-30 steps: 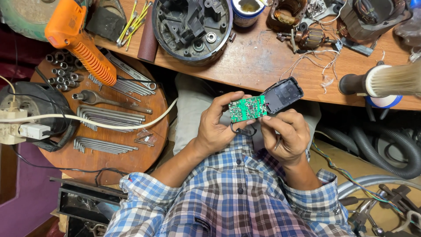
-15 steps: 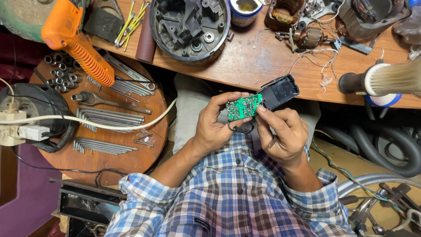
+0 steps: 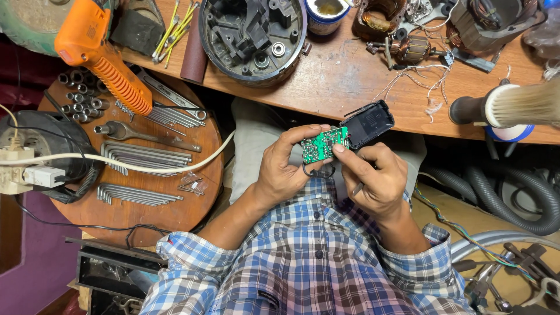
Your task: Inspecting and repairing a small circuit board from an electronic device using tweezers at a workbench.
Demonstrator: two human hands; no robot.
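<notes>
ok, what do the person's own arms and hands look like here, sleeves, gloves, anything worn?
Both hands are bare: no gloves on the left hand or the right hand. No watch or wristband shows. The shirt is a checked one in blue, white and dark red, with its sleeves rolled or pushed up, so the forearms are uncovered. A dark button shows on the shirt front.

Wooden workbench [image 3: 350, 87], round wooden table [image 3: 192, 204], purple wall [image 3: 35, 262]

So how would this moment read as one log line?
left hand: holds small green circuit board | right hand: fingertips on board, black plastic casing attached
</notes>
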